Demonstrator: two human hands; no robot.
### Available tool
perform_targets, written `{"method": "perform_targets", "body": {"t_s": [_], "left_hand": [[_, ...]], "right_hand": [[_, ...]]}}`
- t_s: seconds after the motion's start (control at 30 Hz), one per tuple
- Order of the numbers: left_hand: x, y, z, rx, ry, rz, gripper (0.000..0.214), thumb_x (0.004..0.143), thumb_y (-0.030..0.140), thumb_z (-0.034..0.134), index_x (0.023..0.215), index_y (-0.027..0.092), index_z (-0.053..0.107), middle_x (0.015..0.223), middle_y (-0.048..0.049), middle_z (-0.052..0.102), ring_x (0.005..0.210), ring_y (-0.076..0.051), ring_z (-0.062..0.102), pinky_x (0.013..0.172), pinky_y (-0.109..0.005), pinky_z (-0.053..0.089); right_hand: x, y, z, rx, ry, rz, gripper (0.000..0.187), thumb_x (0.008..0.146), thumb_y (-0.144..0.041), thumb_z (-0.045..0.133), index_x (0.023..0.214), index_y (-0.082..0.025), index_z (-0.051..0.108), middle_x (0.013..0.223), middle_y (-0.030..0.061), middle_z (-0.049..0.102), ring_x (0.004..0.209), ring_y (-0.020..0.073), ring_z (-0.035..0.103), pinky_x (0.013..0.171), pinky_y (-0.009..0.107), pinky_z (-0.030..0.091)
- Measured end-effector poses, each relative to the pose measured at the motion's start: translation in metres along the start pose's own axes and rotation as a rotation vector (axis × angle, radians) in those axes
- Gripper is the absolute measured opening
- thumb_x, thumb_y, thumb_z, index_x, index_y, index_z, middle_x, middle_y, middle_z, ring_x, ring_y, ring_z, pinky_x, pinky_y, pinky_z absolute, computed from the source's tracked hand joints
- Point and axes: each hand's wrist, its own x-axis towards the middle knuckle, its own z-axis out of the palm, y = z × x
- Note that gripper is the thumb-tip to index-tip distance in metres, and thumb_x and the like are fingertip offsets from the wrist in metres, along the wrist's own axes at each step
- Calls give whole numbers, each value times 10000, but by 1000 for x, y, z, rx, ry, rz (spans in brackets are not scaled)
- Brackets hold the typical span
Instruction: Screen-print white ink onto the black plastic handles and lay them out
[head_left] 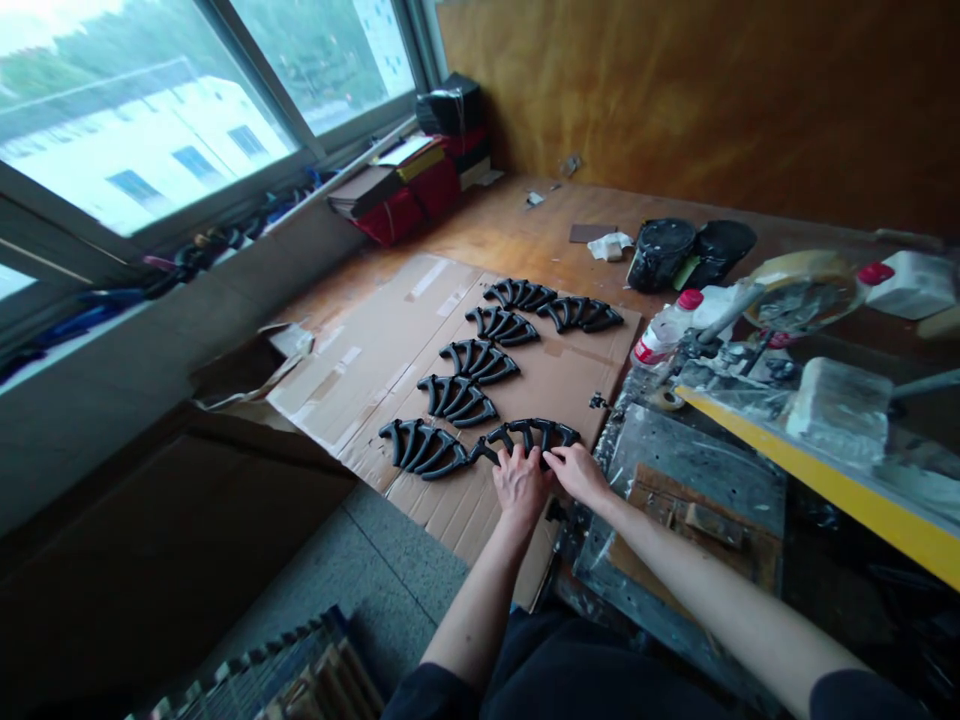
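My left hand and my right hand are side by side at the near edge of a black fan-shaped slatted piece on the cardboard. The left fingers are bent over its lower edge, and the right fingers pinch its right part; the fingertips are partly hidden. Touching or almost touching it on the left lies a similar black piece. Farther back, more of these fans lie in a slanting column, among them one piece and another piece at the back right.
A flattened cardboard sheet covers much of the wooden table. To the right are a plastic bottle, dark containers, a tape roll and a yellow-edged shelf. Red boxes stand by the window.
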Motion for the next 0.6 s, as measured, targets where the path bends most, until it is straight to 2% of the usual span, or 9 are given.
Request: {"method": "perform_targets", "body": {"t_s": [0.17, 0.33, 0.47, 0.6], "left_hand": [[37, -3, -24, -6, 78, 82, 351, 826, 442, 587, 1133, 282, 646, 1117, -107, 588, 1082, -325, 445, 799, -423, 430], [103, 11, -45, -55, 156, 172, 376, 859, 470, 519, 1173, 296, 633, 1118, -103, 593, 1069, -315, 444, 774, -409, 432], [158, 42, -43, -105, 96, 271, 370, 843, 493, 526, 1132, 307, 663, 1107, -97, 600, 1064, -319, 455, 759, -397, 443], [193, 67, -26, -117, -10, 331, 332, 824, 493, 548, 1040, 295, 705, 1076, -102, 612, 1067, -323, 482, 783, -403, 459]], "right_hand": [[26, -8, -9, 113, 125, 14, 367, 929, -354, 520, 1171, -127, 677, 1071, 156, 657, 958, 211, 655, 895, 272, 466], [75, -11, -51, 37, 243, 24, 373, 918, -408, 527, 1145, -160, 688, 1063, 158, 642, 933, 224, 652, 844, 287, 472], [113, 10, -85, -66, 263, 100, 426, 924, -455, 488, 1110, -138, 703, 1043, 187, 664, 1001, 256, 635, 872, 315, 460], [138, 36, -92, -101, 202, 165, 436, 942, -430, 438, 989, -113, 734, 952, 186, 704, 1049, 276, 627, 890, 341, 461]]}}
